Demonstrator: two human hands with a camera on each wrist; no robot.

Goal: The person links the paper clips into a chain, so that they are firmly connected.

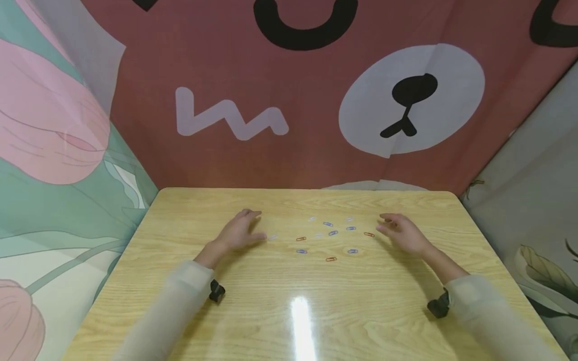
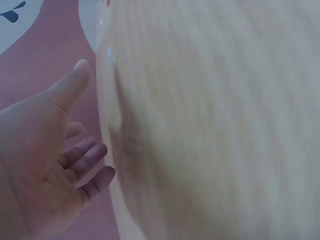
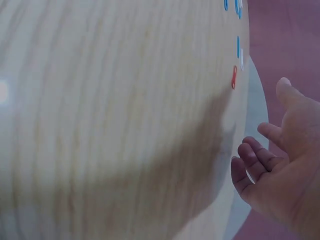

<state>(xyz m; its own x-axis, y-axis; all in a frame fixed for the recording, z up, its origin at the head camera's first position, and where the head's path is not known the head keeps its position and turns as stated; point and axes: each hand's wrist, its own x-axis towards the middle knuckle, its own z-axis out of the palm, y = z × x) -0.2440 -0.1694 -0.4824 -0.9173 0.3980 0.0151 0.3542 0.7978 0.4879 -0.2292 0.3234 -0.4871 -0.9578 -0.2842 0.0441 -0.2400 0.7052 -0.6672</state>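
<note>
Several paper clips lie scattered on the wooden table between two bare hands. In the head view the left hand (image 1: 238, 231) hovers at the left of the group, its thumb close to a white paper clip (image 1: 272, 237). The right hand (image 1: 404, 234) is held over the table at the right, nearest a red paper clip (image 1: 369, 234). Both hands have loosely bent fingers and hold nothing. Between them lie blue paper clips, one at the front right (image 1: 352, 251), and another red paper clip (image 1: 331, 259) toward the front. The right wrist view shows the near red paper clip (image 3: 234, 77) beyond the fingers.
The wooden table (image 1: 253, 311) reaches back to a red cloth (image 1: 316, 160) printed with a bear face. Patterned cloths hang at the left and right sides. Dark wrist cameras (image 1: 217, 291) sit at both cuffs. A bright light reflection lies on the table's front part.
</note>
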